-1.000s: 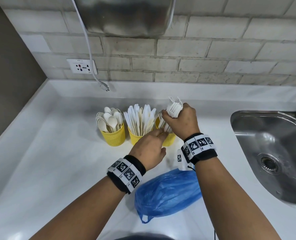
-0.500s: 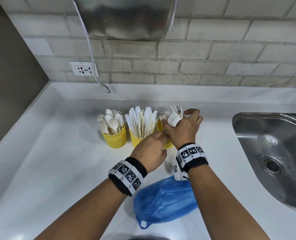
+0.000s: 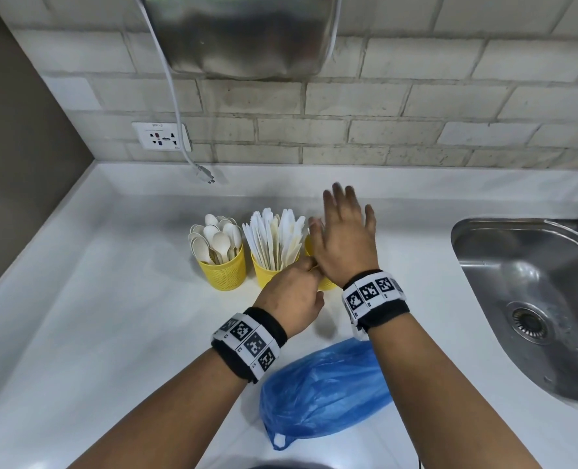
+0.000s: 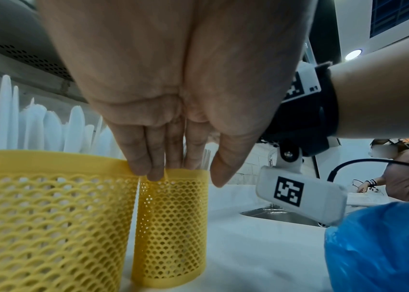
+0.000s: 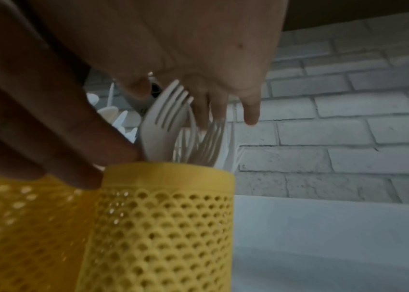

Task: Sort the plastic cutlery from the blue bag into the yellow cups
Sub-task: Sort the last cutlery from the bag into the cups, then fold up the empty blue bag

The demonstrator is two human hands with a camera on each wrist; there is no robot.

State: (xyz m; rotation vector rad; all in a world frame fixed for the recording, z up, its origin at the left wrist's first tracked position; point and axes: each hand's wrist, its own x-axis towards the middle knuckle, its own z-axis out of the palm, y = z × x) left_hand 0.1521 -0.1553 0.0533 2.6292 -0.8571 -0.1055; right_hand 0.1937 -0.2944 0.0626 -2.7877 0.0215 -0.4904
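Observation:
Three yellow mesh cups stand in a row on the white counter. The left cup [image 3: 222, 270] holds spoons and the middle cup [image 3: 267, 277] holds knives. My hands largely cover the right cup [image 3: 325, 283], which holds white forks [image 5: 164, 126]. My right hand [image 3: 343, 228] hovers over the forks, fingers spread and holding nothing. My left hand [image 3: 309, 275] rests straight fingers on the rim of the right cup [image 4: 171, 227], with the thumb apart from it. The crumpled blue bag [image 3: 321, 387] lies on the counter near me, between my forearms.
A steel sink [image 3: 518, 299] is set into the counter at the right. A wall socket [image 3: 160, 137] and a hanging plug [image 3: 206, 176] are at the back left. A steel appliance [image 3: 247, 32] hangs on the brick wall. Another person [image 4: 403, 173] works far to the right.
My right hand lowered the bundle of forks into the right cup and let go; its fingers are now spread. My left hand stayed at that cup's rim.

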